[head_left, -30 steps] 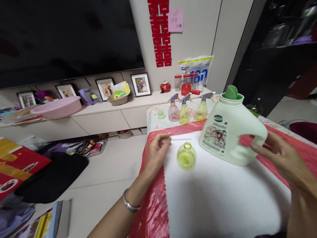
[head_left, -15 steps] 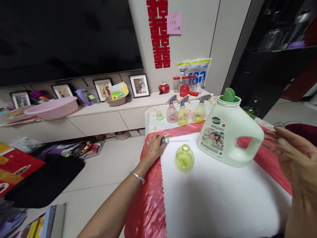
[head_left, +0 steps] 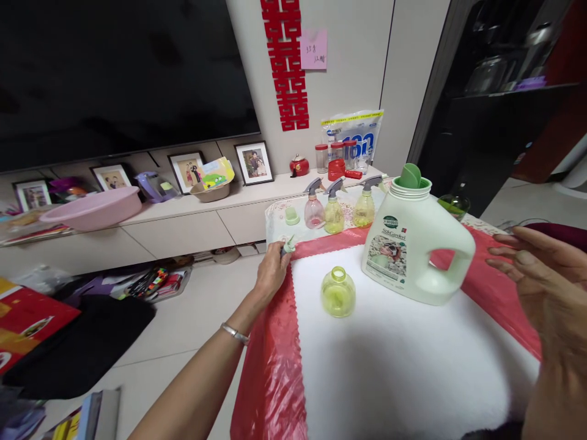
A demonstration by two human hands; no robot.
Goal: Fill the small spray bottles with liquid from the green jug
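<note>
My left hand (head_left: 271, 269) is closed on a green and grey spray nozzle (head_left: 288, 245) at the left edge of the white cloth (head_left: 389, 360). An open yellow-green bottle (head_left: 338, 294) with some liquid in it stands on the cloth, right of that hand. Behind and to the right is a large pale green jug (head_left: 415, 247) with a green scoop (head_left: 409, 176) in its mouth. My right hand (head_left: 545, 275), fingers apart, is at the right of the jug and holds nothing.
A pink spray bottle (head_left: 314, 212) and two yellow ones (head_left: 334, 216) stand behind the cloth, with a small green cap (head_left: 291, 216) to their left. Red plastic (head_left: 275, 366) lies under the cloth. Beyond are a low cabinet (head_left: 183, 229), picture frames and a pink basin (head_left: 94, 209).
The nozzle has turned in my left hand, so its white tube no longer shows over the cloth. That hand has moved slightly left. The whole view has shifted a little.
</note>
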